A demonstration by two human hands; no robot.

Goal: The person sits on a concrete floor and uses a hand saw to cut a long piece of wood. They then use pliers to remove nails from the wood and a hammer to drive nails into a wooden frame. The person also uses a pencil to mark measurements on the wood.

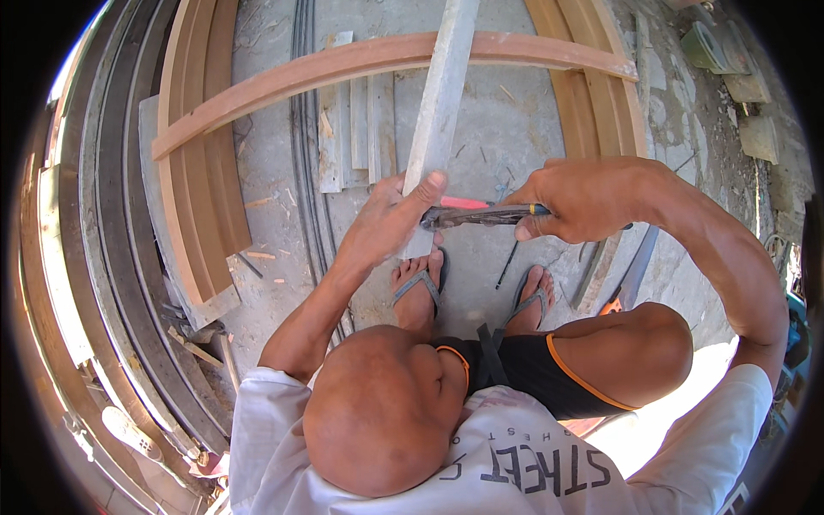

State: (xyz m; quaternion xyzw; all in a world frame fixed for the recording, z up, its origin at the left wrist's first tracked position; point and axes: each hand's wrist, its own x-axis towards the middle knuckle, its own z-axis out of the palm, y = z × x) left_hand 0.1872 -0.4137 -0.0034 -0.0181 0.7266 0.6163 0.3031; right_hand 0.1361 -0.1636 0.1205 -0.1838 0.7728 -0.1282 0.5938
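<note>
My left hand (386,221) is wrapped round the lower end of a long, pale grey wooden batten (444,99), its thumb lying along the wood. The batten slopes up and away, passing over a reddish wooden plank (360,64). In my right hand (588,199) is a pair of dark pliers (485,216) with a yellow band on the handle. Their jaws meet the batten's edge beside my left thumb; whether they grip a nail there is hidden. A red strip-like thing (464,202) shows just behind the pliers; its kind is unclear.
Brown timber beams lie at left (199,154) and right (601,103), under the plank's ends. Thin metal rods (304,154) and short boards (360,129) are on the concrete. A handsaw (637,268) lies right of my sandalled feet (416,292). Long boards (116,232) line the far left.
</note>
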